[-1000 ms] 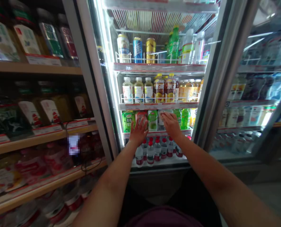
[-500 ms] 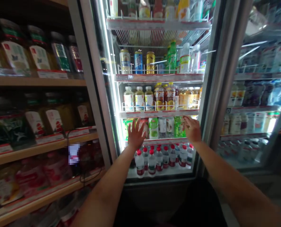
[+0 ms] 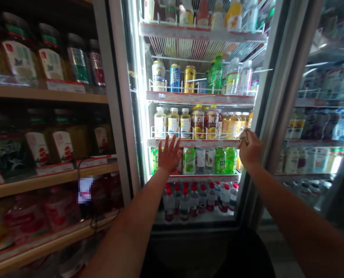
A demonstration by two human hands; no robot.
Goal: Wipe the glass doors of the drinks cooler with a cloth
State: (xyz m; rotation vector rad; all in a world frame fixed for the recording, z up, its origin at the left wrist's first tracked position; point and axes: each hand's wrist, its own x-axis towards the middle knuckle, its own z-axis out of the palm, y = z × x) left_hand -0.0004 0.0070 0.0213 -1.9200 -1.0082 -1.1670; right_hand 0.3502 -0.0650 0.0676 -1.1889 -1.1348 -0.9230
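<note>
My left hand [image 3: 169,156] is raised with fingers spread, in front of the lit drinks cooler [image 3: 202,144], over the shelf edge below the pale-labelled bottles [image 3: 173,122]. It seems to rest on the glass, though contact is hard to tell. My right hand [image 3: 250,148] is closed around a small crumpled, greyish-brown cloth [image 3: 243,134]. It is at the right side of the cooler, near the jars of yellow drink [image 3: 234,122] and the door's metal frame [image 3: 284,96]. Green bottles [image 3: 225,160] show between the two hands, on the shelf below.
Wooden shelves [image 3: 73,175] with dark-lit bottles stand on the left. A pixelated device [image 3: 85,190] with a cable hangs at their edge. Red-capped bottles [image 3: 185,202] line the cooler's bottom. A second cooler [image 3: 316,144] stands on the right.
My right hand has moved right and up along the cooler, with the cloth in it. My left hand stays spread and is slightly higher. The view has shifted a little.
</note>
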